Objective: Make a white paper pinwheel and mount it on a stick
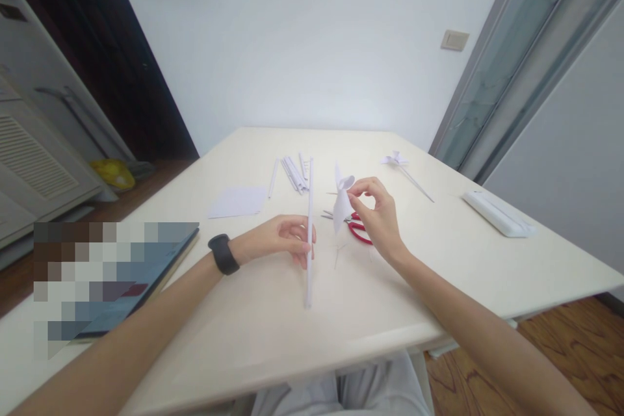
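My left hand (pixel 296 240) is closed round a long white paper stick (pixel 310 208), which it holds roughly upright over the table. To its right, my right hand (pixel 374 211) pinches a white folded-paper pinwheel (pixel 342 198) near its centre. A thin wooden toothpick (pixel 332 193) pokes out of the pinwheel toward the stick, and the two are apart. Red-handled scissors (pixel 359 233) lie beneath the right hand, partly hidden by the pinwheel. Closer to me, thin toothpick-like pieces (pixel 337 255) rest on the tabletop.
Several rolled paper sticks (pixel 294 175) lie farther back, beside a stack of white paper (pixel 237 201). Another pinwheel on a stick (pixel 396 159) is at the back right. A white elongated packet (pixel 498 213) sits right, and a partly blurred tablet-like object (pixel 166 273) left.
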Action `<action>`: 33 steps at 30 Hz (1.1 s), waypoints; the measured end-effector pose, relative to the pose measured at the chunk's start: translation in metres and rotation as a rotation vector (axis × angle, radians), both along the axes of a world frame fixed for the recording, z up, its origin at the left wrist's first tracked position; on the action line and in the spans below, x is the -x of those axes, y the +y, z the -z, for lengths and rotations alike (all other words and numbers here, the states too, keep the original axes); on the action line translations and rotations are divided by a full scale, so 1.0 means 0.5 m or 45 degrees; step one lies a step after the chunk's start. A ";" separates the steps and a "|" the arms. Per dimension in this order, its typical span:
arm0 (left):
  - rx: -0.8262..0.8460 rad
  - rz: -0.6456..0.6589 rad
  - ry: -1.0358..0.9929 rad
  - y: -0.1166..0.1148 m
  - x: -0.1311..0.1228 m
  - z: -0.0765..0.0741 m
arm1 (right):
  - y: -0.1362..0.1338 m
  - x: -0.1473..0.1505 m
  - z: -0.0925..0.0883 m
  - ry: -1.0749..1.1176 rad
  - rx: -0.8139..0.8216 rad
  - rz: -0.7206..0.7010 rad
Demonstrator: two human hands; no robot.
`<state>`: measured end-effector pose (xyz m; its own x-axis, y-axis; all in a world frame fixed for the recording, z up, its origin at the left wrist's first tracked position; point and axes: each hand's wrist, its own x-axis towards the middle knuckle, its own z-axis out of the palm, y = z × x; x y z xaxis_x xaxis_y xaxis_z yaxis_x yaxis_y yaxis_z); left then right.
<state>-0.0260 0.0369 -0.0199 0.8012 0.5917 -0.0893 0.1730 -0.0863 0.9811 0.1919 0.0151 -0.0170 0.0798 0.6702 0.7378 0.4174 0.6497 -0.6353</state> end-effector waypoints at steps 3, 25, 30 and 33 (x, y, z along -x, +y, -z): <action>0.072 0.087 0.013 -0.007 -0.003 0.003 | 0.004 -0.007 -0.005 0.031 -0.004 0.029; 0.401 0.382 0.101 -0.063 -0.038 0.030 | -0.003 -0.007 -0.010 0.020 0.057 -0.024; 0.386 0.381 0.082 -0.061 -0.036 0.031 | -0.006 -0.006 -0.011 0.017 0.053 -0.044; 0.366 0.383 0.075 -0.059 -0.036 0.030 | -0.006 -0.006 -0.010 0.022 0.046 -0.050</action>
